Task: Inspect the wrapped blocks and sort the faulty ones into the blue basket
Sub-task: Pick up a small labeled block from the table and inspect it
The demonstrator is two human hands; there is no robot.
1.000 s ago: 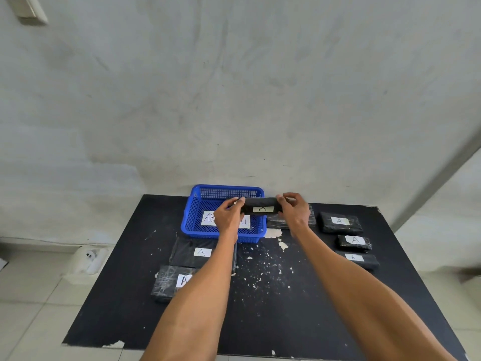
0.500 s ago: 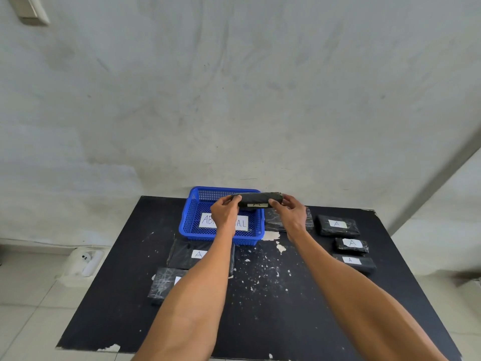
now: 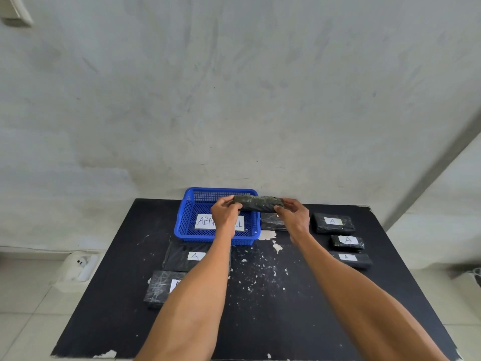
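Note:
A long black wrapped block (image 3: 257,203) is held in the air over the right back part of the blue basket (image 3: 186,217). My left hand (image 3: 224,212) grips its left end and my right hand (image 3: 294,216) pinches its right end. No label shows on the side facing me. The basket stands at the back of the black table (image 3: 273,308) and carries a white paper sign, partly hidden by my left wrist.
Three labelled black blocks lie in a column on the right (image 3: 333,223) (image 3: 347,242) (image 3: 350,259). Another block (image 3: 272,222) lies behind my right hand. Two larger blocks (image 3: 186,256) (image 3: 162,287) lie on the left, partly under my left forearm. A grey wall rises behind.
Both hands have turned the block about its long axis; its white label, facing me a second ago, has rotated out of sight. The block has also risen slightly.

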